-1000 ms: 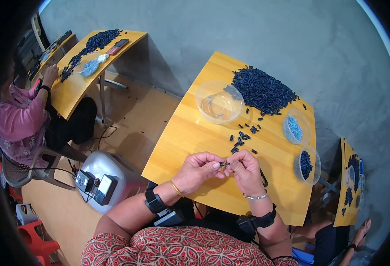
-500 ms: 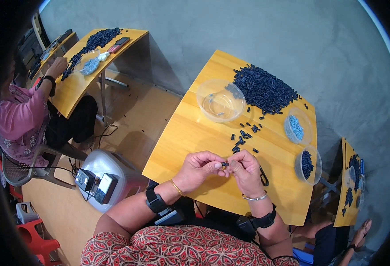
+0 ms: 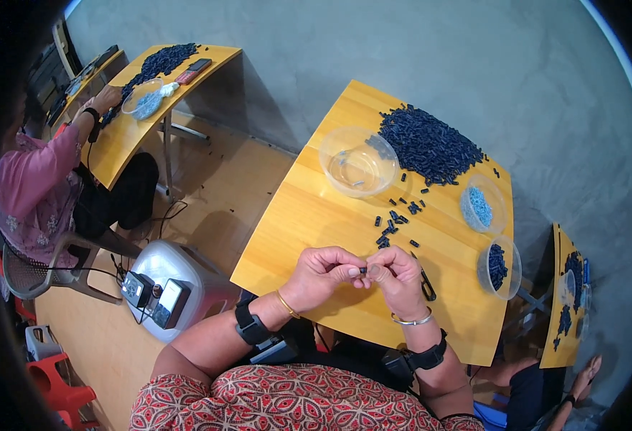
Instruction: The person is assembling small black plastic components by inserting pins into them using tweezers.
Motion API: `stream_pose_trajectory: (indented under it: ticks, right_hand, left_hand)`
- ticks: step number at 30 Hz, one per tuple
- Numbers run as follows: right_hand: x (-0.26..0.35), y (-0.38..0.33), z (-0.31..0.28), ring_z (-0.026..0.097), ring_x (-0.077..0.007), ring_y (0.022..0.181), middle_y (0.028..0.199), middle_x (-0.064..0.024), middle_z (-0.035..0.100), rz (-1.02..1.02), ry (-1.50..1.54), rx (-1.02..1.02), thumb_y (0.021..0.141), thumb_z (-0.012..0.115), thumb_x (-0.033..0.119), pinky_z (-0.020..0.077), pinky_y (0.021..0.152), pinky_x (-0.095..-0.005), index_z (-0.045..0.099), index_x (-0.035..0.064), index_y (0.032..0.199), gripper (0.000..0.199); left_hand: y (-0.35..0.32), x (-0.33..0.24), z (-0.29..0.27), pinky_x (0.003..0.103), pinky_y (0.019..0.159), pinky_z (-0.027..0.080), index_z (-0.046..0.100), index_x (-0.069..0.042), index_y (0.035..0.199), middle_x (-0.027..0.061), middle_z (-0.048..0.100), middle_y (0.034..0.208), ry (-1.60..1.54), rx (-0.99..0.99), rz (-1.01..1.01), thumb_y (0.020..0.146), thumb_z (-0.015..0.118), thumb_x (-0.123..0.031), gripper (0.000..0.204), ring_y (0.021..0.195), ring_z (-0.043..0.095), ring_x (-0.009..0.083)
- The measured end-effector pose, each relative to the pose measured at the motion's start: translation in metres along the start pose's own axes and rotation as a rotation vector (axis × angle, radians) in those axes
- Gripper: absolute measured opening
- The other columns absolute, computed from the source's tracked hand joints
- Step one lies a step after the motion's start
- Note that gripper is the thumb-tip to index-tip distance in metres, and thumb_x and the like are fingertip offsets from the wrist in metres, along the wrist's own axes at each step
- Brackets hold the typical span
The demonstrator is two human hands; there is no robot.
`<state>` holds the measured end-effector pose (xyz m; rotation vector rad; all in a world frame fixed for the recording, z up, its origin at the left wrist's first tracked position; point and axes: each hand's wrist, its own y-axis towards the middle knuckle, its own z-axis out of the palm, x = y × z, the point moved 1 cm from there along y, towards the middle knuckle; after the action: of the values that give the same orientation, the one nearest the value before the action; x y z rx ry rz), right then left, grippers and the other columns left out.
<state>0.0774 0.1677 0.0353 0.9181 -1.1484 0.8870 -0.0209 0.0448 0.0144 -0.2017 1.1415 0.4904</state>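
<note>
Head view. Left hand and right hand meet fingertip to fingertip over the near edge of the yellow table. Both are curled nearly closed, pinching one small dark piece between them; which hand carries the grip, I cannot tell. Against the frames of a second ago, little has changed: hands sit in the same spot, the piece stays between the fingertips, so the fitting work seems still under way.

Just beyond the hands lie scattered dark pieces. Farther out, a large dark heap, with a clear empty-looking bowl left of it. Beyond the right hand: a tub of pale blue bits and a tub of dark pieces.
</note>
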Motion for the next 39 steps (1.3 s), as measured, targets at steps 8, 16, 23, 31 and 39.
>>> stream_pose_trajectory:
  ticks: [8,16,23,31,39]
  right_hand:
    - [-0.007,-0.003,0.005,0.053,-0.0094,0.059,0.071,-0.0074,0.057,-0.099,-0.189,-0.072,0.08,0.056,-0.001,0.0441,0.055,-0.0213,0.05,-0.0003,0.075,0.008]
    - [-0.013,-0.012,0.005,0.055,-0.0103,0.063,0.077,-0.0082,0.059,-0.017,-0.216,-0.122,0.083,0.052,0.001,0.0467,0.058,-0.0227,0.054,-0.0021,0.081,0.004]
    - [-0.012,-0.016,0.007,0.056,-0.0116,0.071,0.084,-0.0077,0.058,-0.049,-0.165,-0.082,0.085,0.049,0.001,0.0476,0.065,-0.0236,0.054,-0.0024,0.092,0.009]
    - [-0.018,-0.016,0.009,0.056,-0.0103,0.067,0.08,-0.0072,0.059,-0.014,-0.073,-0.072,0.084,0.047,-0.002,0.0474,0.063,-0.0217,0.051,-0.0029,0.092,0.01]
    - [-0.021,-0.017,0.006,0.053,-0.0099,0.064,0.077,-0.005,0.056,0.056,-0.1,-0.041,0.084,0.049,0.0,0.0454,0.06,-0.0211,0.049,-0.0005,0.094,0.01]
  left_hand:
    - [-0.003,-0.001,0.004,0.022,0.064,0.048,0.059,0.003,0.086,0.0067,0.062,0.075,0.069,-0.089,0.005,0.082,0.052,0.001,0.008,0.068,0.057,0.0096]
    - [-0.001,0.01,-0.004,0.023,0.063,0.048,0.058,0.002,0.089,0.0068,0.061,0.079,-0.02,-0.076,-0.087,0.083,0.053,-0.002,0.009,0.066,0.056,0.0106]
    - [0.001,0.008,-0.004,0.023,0.062,0.047,0.057,0.002,0.094,0.0071,0.06,0.082,-0.233,-0.07,-0.148,0.083,0.055,-0.005,0.013,0.065,0.055,0.0125]
    - [0.001,0.01,-0.007,0.027,0.064,0.049,0.057,0.002,0.095,0.0102,0.061,0.083,-0.446,-0.03,-0.2,0.081,0.057,-0.005,0.016,0.067,0.057,0.0159]
    - [0.002,0.011,-0.01,0.026,0.064,0.049,0.058,0.002,0.095,0.0095,0.061,0.084,-0.428,-0.041,-0.196,0.081,0.057,-0.004,0.016,0.068,0.057,0.0151]
